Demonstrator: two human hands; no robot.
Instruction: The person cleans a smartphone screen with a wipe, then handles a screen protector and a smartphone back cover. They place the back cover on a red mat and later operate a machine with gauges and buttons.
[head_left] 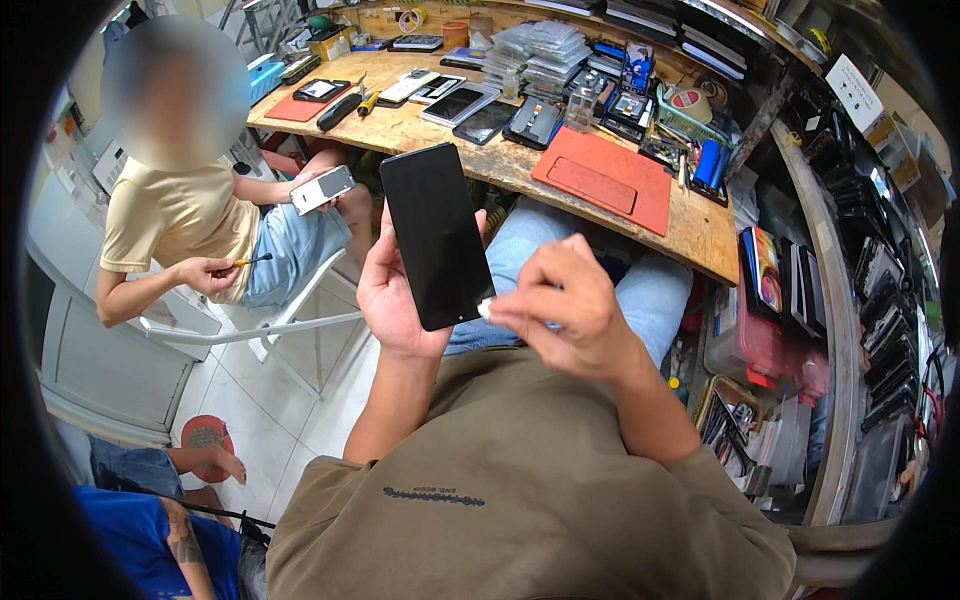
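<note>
Head view: the left hand (385, 305) cradles a black-screened device (438, 235) on the near side of the wooden bench (705, 237). The right hand (572, 308) is narrowed in a pinch on a small white wad (485, 308) at the device's lower right corner; whether wad and device touch, I cannot tell. The step looks like wiping that corner; the next move calls for light pressure against a steady left hold.
</note>
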